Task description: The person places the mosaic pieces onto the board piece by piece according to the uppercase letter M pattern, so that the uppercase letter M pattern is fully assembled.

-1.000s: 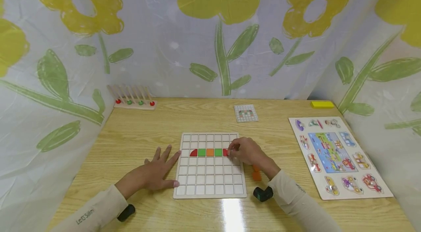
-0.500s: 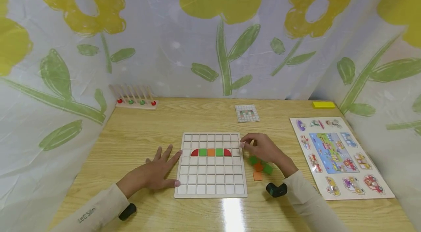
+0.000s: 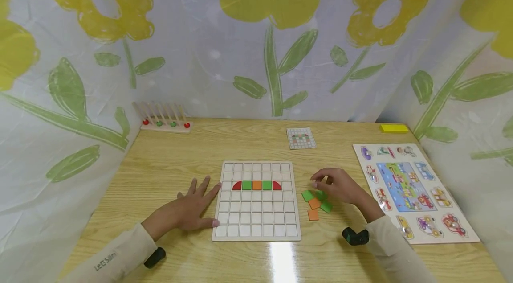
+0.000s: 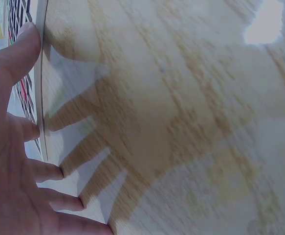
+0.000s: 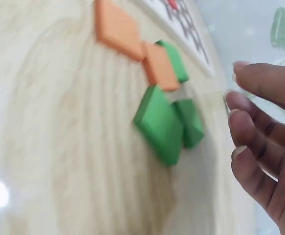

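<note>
A pale grid board lies on the table. One of its upper rows bears a red rounded piece, a green square, an orange square, another green square and a second red rounded piece. My left hand is spread flat, thumb and a fingertip touching the board's left edge. Above loose green tiles and orange tiles right of the board hovers my right hand. Its fingers bend loosely with nothing between them, as the right wrist view shows.
A small pattern card lies behind the board. A peg stand with beads is at the back left. On the right are a picture puzzle board and a yellow block. Flowered cloth hangs behind.
My right hand has let go of the right-hand red piece on the board and moved right, over the loose tiles. My left hand has stayed in place.
</note>
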A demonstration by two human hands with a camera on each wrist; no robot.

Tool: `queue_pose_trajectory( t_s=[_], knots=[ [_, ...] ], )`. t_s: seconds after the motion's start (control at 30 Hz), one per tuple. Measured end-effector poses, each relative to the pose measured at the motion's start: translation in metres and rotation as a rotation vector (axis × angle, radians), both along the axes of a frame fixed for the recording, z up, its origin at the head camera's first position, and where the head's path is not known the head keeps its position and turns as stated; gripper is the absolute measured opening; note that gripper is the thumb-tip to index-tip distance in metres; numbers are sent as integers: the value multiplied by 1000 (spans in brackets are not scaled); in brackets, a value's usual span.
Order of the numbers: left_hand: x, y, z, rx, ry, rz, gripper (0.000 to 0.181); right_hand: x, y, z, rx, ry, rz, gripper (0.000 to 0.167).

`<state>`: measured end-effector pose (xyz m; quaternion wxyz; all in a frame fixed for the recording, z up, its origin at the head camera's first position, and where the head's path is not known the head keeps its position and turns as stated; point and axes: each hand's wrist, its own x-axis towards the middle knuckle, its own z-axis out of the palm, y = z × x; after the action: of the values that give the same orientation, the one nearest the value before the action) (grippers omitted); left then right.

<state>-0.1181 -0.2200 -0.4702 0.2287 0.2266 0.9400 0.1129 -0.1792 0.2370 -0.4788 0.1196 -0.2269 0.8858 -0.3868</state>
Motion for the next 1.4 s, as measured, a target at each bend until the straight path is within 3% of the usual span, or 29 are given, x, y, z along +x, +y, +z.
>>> queue_pose_trajectory(
  t_s=[0.27, 0.8, 1.03, 1.4],
  knots=[
    [-1, 1, 3, -6, -4, -7, 102, 7, 12, -10, 41, 7, -37, 14],
    [0, 1, 1, -12, -5, -4, 102, 20, 16, -11, 178, 23, -149, 23],
    [0, 1, 1, -12, -7, 0, 102, 21, 15, -12, 190, 25, -155, 28],
    [0, 0, 1, -4, -11, 6, 101, 18, 11, -14, 183, 8, -170, 21]
  ],
)
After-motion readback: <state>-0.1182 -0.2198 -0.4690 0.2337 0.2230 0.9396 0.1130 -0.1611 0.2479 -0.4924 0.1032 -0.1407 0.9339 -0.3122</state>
